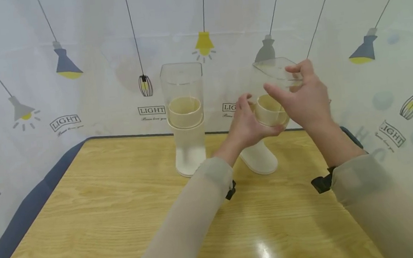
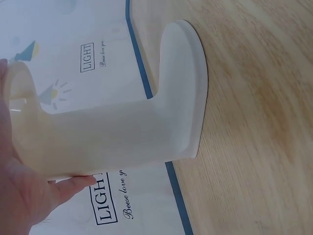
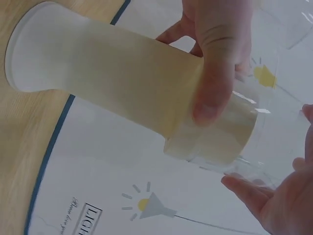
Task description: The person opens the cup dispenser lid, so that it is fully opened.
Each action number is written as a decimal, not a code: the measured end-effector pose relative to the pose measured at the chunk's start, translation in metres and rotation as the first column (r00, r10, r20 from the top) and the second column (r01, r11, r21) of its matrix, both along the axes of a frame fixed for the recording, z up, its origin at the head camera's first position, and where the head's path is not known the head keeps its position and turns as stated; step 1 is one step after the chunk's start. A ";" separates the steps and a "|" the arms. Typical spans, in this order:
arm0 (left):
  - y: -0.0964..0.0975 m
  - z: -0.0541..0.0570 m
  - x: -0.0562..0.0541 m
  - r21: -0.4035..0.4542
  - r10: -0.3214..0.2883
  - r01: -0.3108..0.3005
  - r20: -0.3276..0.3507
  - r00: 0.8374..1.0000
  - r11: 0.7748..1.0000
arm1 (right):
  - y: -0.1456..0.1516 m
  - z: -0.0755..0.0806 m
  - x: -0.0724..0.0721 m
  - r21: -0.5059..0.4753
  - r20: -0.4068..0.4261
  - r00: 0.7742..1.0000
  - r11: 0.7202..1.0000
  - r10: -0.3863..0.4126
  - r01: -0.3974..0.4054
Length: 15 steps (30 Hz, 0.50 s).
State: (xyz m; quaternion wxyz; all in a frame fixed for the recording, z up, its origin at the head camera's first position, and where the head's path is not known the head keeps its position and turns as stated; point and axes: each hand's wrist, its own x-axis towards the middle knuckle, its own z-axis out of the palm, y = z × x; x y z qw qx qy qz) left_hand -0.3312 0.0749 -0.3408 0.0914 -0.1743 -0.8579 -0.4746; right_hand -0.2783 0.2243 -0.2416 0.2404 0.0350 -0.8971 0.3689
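Observation:
Toward the back right of the table stands a white boot-shaped container (image 1: 260, 159) with a cream inner collar. My left hand (image 1: 247, 121) grips it around the top, its thumb lying across the collar in the right wrist view. A clear plastic cover (image 1: 276, 67) sits over the collar, slightly slanted. My right hand (image 1: 309, 99) holds this cover from the right side, thumb and fingers spread around it. In the left wrist view, the boot's sole rests on the table. A matching white boot (image 1: 190, 149) stands upright to the left, with its own clear cover (image 1: 181, 71) on top.
The wooden table (image 1: 106, 203) has a dark blue edge (image 1: 42, 190). Behind it hangs a white cloth (image 1: 105, 64) printed with lamps and lettering, close behind both boots. Black straps (image 1: 323, 182) are on the wrists.

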 end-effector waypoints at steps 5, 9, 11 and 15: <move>-0.001 -0.003 0.000 0.006 -0.010 0.010 0.006 1.000 1.000 | 0.003 0.000 0.000 0.026 -0.004 1.000 1.000 0.012 -0.012; -0.002 -0.005 -0.001 0.022 -0.015 0.015 0.014 1.000 1.000 | 0.004 -0.001 -0.001 -0.003 0.020 1.000 1.000 0.020 -0.020; -0.003 -0.005 -0.001 0.026 -0.020 0.020 0.017 1.000 0.999 | 0.004 -0.002 0.001 0.012 0.007 1.000 1.000 0.027 -0.027; -0.003 -0.003 -0.001 0.022 -0.030 0.030 0.006 1.000 0.999 | 0.004 0.002 0.003 0.041 -0.026 0.999 0.999 0.030 -0.029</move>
